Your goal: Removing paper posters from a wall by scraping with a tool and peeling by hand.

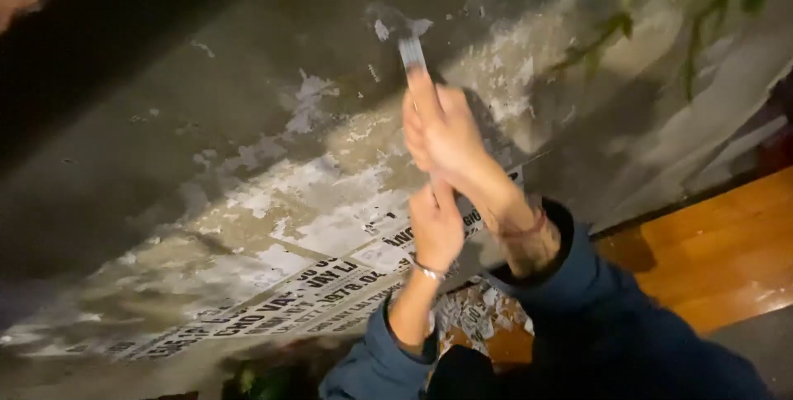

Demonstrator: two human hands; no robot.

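Both my hands grip one metal scraper (410, 51), whose blade is pressed against a grey wall (165, 169). My right hand (442, 131) holds the upper part of the tool, forefinger stretched along it. My left hand (435, 226) clasps the lower end of the handle just beneath. Torn white remnants of a pasted paper poster (330, 284) with black print cling to the wall below and left of the hands. I wear dark blue sleeves and a thin bracelet on each wrist.
Green leaves on thin stems (661, 3) hang at the upper right in front of the wall. An orange wooden surface (719, 251) lies at the right. Scraped paper bits (479, 317) lie below my arms.
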